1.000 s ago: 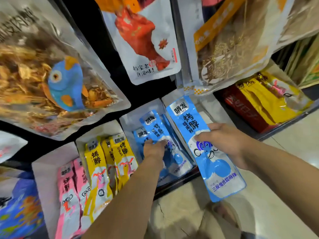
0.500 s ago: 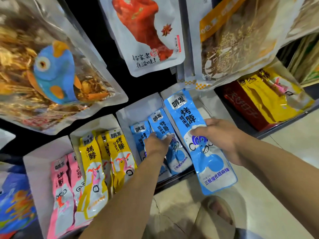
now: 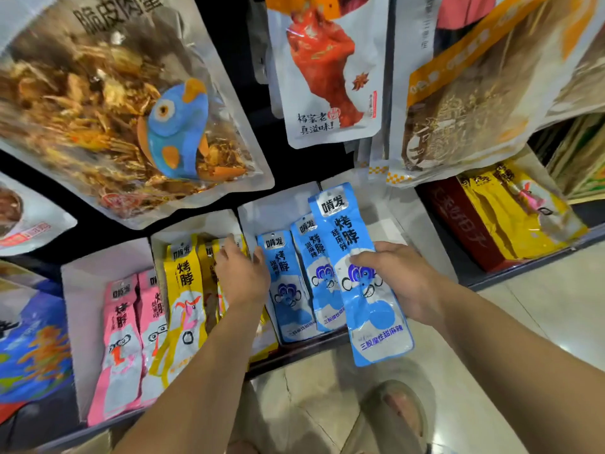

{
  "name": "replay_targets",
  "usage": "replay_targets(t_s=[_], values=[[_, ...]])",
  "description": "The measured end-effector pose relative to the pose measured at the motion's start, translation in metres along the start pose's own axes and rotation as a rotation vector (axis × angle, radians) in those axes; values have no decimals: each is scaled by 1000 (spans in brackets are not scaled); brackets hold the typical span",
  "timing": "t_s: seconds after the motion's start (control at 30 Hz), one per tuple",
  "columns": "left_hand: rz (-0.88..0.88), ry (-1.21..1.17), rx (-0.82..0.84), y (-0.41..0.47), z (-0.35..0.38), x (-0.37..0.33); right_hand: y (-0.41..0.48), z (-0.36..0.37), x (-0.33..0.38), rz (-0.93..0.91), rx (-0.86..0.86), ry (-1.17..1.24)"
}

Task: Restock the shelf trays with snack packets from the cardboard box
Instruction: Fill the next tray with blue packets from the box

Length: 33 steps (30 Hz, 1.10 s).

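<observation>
My right hand grips a long blue snack packet by its middle and holds it upright over the right edge of the white tray. Two matching blue packets lie in that tray. My left hand reaches over the neighbouring tray of yellow packets. Its fingers are stretched out on the yellow packets beside the divider, and it holds nothing that I can see. Further left, a third tray holds pink packets.
Large clear bags of snacks and a chicken-leg pouch hang above the trays. A red box with yellow packets stands on the shelf at right. Below are the tiled floor and my sandalled foot.
My left hand has left the blue packets in the tray and moved left onto the yellow packets. My right hand still holds the same blue packet over the tray's right edge.
</observation>
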State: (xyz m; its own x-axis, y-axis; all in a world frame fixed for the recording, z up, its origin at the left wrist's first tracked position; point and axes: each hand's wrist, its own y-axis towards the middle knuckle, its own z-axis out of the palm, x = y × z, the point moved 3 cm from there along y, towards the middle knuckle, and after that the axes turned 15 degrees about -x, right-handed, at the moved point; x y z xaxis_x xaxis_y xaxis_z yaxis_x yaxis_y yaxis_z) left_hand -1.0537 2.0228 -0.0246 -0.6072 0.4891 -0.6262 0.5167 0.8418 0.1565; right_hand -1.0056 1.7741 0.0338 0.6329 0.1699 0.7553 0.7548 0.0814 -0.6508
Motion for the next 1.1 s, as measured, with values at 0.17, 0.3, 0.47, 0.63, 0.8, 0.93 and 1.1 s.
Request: replay_targets(t_s=[0.17, 0.3, 0.47, 0.63, 0.8, 0.93, 1.1], values=[[37, 15, 136, 1, 1, 10, 9, 20, -13, -1, -21, -36], [-42, 13, 193, 9, 3, 18, 18, 51, -19, -3, -40, -76], [-42, -12, 220, 12, 5, 26, 41, 89, -30, -22, -121, -36], [-15, -41, 224, 18, 6, 32, 72, 119, -45, -116, -168, -137], [4, -70, 203, 18, 4, 31, 82, 135, -57, -141, -160, -312], [6, -63, 200, 18, 6, 31, 73, 136, -52, -204, -192, -458], [-1, -61, 206, 18, 8, 31, 72, 139, -54, -307, -240, -599]])
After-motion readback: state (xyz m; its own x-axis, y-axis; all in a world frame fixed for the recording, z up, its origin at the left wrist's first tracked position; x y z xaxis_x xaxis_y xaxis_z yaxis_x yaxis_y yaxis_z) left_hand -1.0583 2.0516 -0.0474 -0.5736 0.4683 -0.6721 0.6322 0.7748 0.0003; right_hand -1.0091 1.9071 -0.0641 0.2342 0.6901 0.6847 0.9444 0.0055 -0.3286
